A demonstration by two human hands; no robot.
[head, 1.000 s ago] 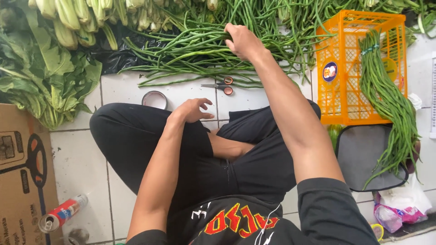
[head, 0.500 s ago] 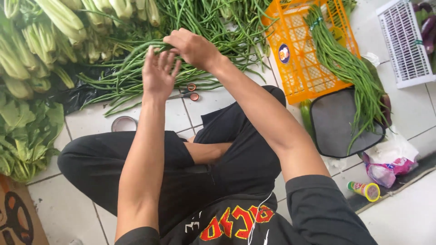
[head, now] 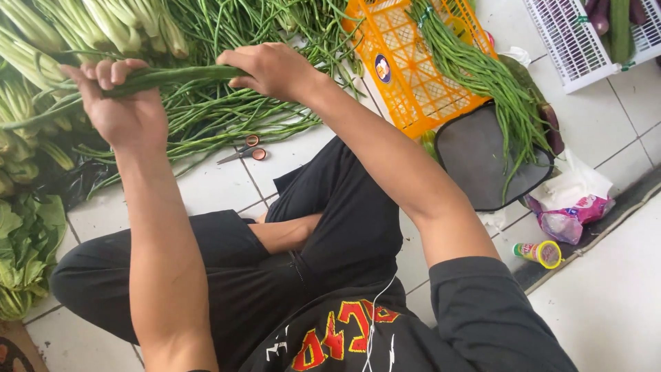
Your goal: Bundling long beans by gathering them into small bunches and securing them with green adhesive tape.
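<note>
I sit cross-legged on a white tiled floor. Both hands hold one bunch of long green beans (head: 172,74) lifted level above the floor. My left hand (head: 124,103) grips the bunch's left part, fingers curled over it. My right hand (head: 272,69) clasps the right end. Beneath the hands a wide heap of loose long beans (head: 227,114) spreads over the tiles. Small scissors with orange handles (head: 244,150) lie on the floor just under the bunch.
Leafy greens (head: 27,227) and pale-stemmed greens (head: 82,27) lie at left. An orange plastic crate (head: 413,76) holds beans that drape over a dark tray (head: 475,165). A white crate (head: 578,41) stands top right. A plastic bag (head: 571,207) and small can (head: 540,253) lie at right.
My left hand rose from my knee to join the right. Both hands have closed on a bunch of beans and lifted it off the pile. The view swung right.
</note>
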